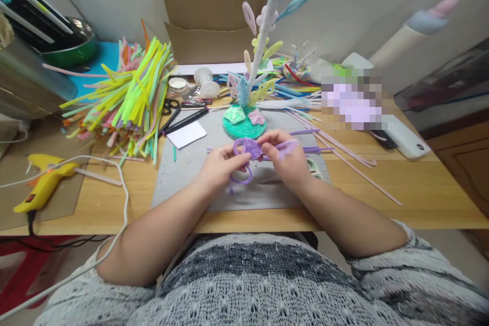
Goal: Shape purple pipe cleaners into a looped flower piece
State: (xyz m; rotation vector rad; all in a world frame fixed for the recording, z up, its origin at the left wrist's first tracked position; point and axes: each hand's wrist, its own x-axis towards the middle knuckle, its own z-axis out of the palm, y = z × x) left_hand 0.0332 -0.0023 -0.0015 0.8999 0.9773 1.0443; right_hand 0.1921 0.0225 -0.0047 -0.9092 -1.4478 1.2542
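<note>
Between my two hands is a looped piece of purple pipe cleaner (244,175), with rounded loops at its left side. My left hand (223,163) pinches the loops between thumb and fingers. On the right, my right hand (286,160) is closed on the same purple piece, and a blurred purple end sticks out past its fingers. Just behind stands a pipe-cleaner decoration with a round green base (244,130), a white wrapped stem (264,30) and pastel leaves and flowers. A grey cutting mat (183,183) lies beneath my hands. Scissors handles (315,169) show partly behind my right hand.
A big bundle of pipe cleaners (130,102) lies at the left, near a yellow glue gun (49,178) with a white cable (126,188) looping by my left arm. Black markers (185,121) and a white card (186,135) lie mid-left. Pink pipe cleaners (344,150) stretch right.
</note>
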